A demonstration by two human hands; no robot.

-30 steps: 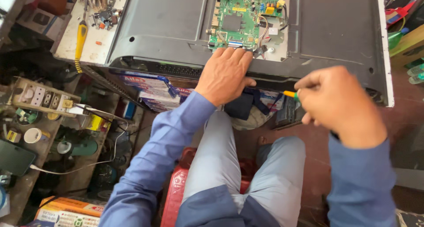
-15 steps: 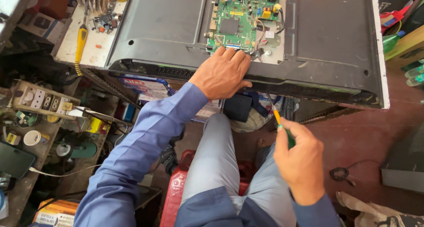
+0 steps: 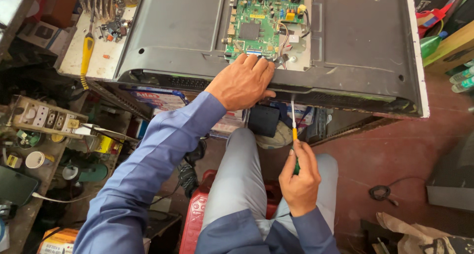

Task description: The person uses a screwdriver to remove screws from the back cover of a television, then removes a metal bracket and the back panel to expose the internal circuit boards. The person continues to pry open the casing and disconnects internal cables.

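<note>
Head view: the left hand (image 3: 244,81) presses flat, fingers spread, on the near edge of the one dark television back panel (image 3: 177,31), just below its single green circuit board (image 3: 259,21). The right hand (image 3: 298,177) clenches one screwdriver (image 3: 294,135), tip up at the panel's edge. A slip could gouge the board's wiring.

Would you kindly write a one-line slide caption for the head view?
Left hand rests on an opened television back below its green circuit board; right hand holds a screwdriver.
</note>
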